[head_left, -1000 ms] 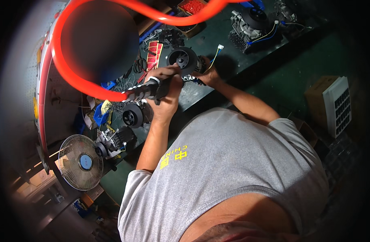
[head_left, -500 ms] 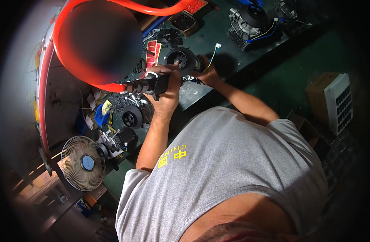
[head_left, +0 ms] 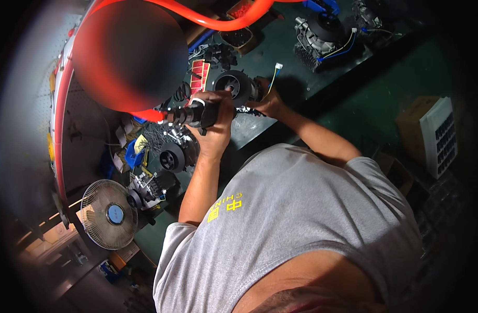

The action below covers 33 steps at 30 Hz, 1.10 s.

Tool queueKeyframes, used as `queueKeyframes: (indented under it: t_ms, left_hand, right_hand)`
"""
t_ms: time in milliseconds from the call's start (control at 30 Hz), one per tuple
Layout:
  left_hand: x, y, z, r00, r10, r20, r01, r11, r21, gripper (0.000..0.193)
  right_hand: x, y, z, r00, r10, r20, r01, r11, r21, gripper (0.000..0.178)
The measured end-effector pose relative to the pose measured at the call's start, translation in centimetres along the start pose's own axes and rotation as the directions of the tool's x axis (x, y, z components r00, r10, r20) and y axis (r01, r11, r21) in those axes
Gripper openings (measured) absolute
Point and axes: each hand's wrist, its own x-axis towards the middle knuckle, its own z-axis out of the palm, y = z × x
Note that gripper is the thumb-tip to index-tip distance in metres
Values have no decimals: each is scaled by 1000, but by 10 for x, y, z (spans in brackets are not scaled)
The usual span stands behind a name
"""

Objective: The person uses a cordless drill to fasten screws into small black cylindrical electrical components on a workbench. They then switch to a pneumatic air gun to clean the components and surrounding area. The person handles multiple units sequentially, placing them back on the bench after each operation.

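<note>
My left hand (head_left: 216, 122) is wrapped round a black air tool (head_left: 210, 113), whose metal fitting joins a red hose (head_left: 146, 115). Its working tip is hidden behind the hand. Just beyond lies a blower unit (head_left: 234, 86) with a black fan wheel, turned with its open face towards the tool. My right hand (head_left: 270, 100) grips this unit from its right side; the fingers are partly hidden behind it. A thin lead with a white plug (head_left: 278, 67) sticks up above that hand.
More blower units stand at the back right (head_left: 325, 36) and along the left of the bench (head_left: 176, 155). Red label strips (head_left: 198, 75) and a box of black parts (head_left: 237, 39) lie beyond. A fan (head_left: 109, 214) stands at left; a large blurred dark round shape (head_left: 129, 55) blocks the upper left.
The view has shifted slightly, so the bench appears a little lower. Both hands keep their hold on the air tool and the blower unit; the hose loop overhead has swung right.
</note>
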Motion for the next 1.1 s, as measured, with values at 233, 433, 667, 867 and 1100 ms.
queueKeyframes:
  t_ms: [233, 433, 667, 867, 1100]
  left_hand:
    - [-1, 7, 0, 995, -84, -58, 88, 993, 73, 17]
    - [6, 11, 6, 995, -4, -104, 16, 993, 120, 17]
    - [55, 57, 4, 993, 110, -39, -116, 971, -210, 17]
    - [103, 22, -7, 962, 143, -234, -193, 959, -206, 20]
    - [113, -20, -6, 933, 142, -330, -173, 983, -66, 20]
  right_hand:
    - [-6, 44, 14, 998, 45, -49, -43, 998, 40, 97]
    - [-4, 50, 21, 980, 183, -79, -161, 959, 233, 99]
    - [0, 30, 11, 973, 219, -76, -216, 975, 45, 94]
    - [2, 37, 15, 978, 185, -97, -176, 980, 87, 93]
    - [3, 34, 8, 973, 227, -34, -227, 974, 4, 99]
